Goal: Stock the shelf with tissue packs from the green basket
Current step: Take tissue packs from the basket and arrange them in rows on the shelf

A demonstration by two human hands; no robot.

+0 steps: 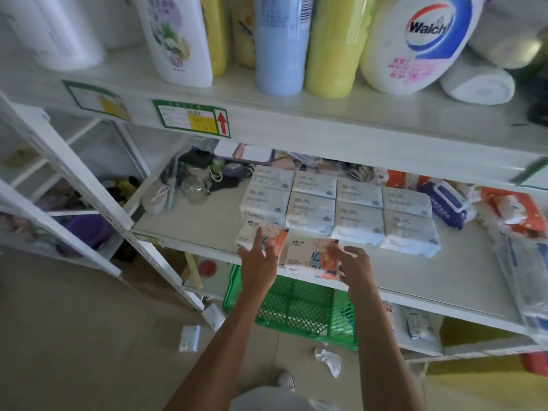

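Several pale blue tissue packs (338,209) lie in two rows on the middle shelf (444,280). In front of them, at the shelf's edge, lie two white-and-orange tissue packs, one on the left (277,240) and one on the right (308,255). My left hand (258,262) rests on the left pack with fingers spread. My right hand (353,262) touches the right end of the right pack, fingers apart. The green basket (296,312) stands on the floor under the shelf and looks empty; my arms hide part of it.
Detergent bottles (415,40) and rolled towels stand on the upper shelf. Wet-wipe packs (444,203) and orange packets lie right of the tissues, clutter and a mask to the left. A white rack (74,179) stands at left. Paper scraps (189,338) litter the floor.
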